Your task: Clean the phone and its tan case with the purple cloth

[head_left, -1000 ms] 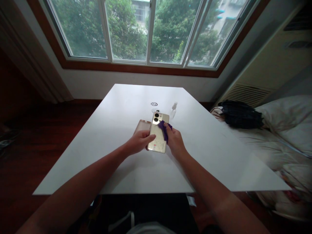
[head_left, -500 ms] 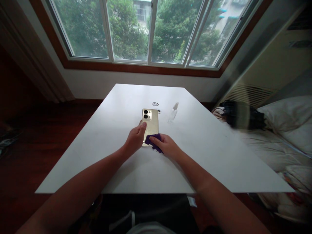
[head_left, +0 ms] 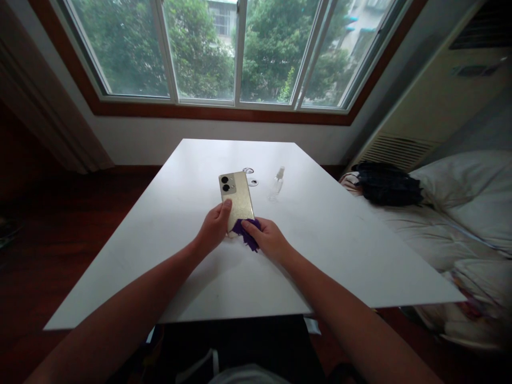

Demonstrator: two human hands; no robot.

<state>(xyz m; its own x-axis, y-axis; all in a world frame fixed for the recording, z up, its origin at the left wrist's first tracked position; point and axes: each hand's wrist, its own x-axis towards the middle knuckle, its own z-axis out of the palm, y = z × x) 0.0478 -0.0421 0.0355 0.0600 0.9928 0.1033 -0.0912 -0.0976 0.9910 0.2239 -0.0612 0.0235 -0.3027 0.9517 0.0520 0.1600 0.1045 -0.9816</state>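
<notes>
A pale gold smartphone is held up over the table, its back with the camera lenses facing me. My left hand grips its left edge, with the thumb lying on the back. Over the phone's lower end, my right hand pinches a purple cloth against it, thumb on top. The fingers beneath the phone are mostly hidden. The phone case seen earlier is out of sight, probably covered by the phone and hand.
A clear spray bottle stands beyond my right hand on the white table. Two small round items lie behind the phone. A bed with a dark bundle is at the right, a window ahead.
The cloth has gone from the upper right of the phone's back down to its bottom end. The phone has shifted left and now tilts slightly left at the top.
</notes>
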